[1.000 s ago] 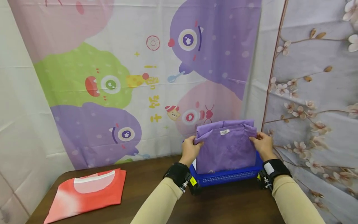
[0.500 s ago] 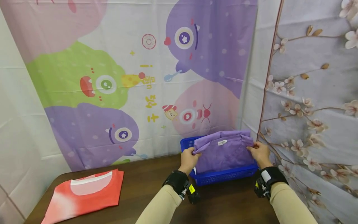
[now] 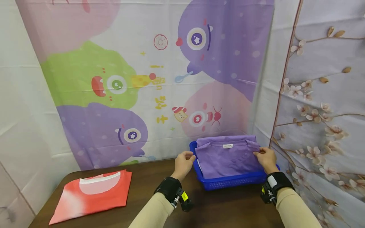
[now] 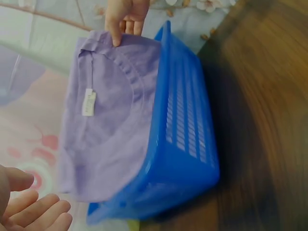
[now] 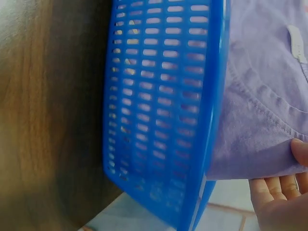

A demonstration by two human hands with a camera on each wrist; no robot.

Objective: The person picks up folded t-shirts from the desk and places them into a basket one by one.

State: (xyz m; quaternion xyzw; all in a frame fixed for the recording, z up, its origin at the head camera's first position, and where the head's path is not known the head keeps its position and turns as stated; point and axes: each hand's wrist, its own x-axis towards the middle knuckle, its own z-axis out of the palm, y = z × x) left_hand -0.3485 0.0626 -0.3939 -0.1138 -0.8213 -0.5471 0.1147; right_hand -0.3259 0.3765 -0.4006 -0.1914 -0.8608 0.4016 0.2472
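A folded purple shirt [image 3: 228,160] with a white neck label lies tilted in a blue plastic basket [image 3: 228,183], its upper edge against the back rim. My right hand [image 3: 266,158] pinches the shirt's right upper corner, thumb in front and fingers behind, as the right wrist view also shows. Just off the basket's left side is my left hand [image 3: 183,164], apart from the shirt. In the left wrist view its fingers [image 4: 41,211] are loosely bent with nothing between them.
A folded red-and-white shirt [image 3: 94,194] lies on the left of the brown wooden table [image 3: 154,190]. Behind hangs a cartoon-print curtain [image 3: 159,95]. A flower-print curtain [image 3: 319,110] closes off the right side, near the basket.
The purple shirt has come down into the basket. My left hand has let go of its left corner and moved left; my right hand still holds the right corner.
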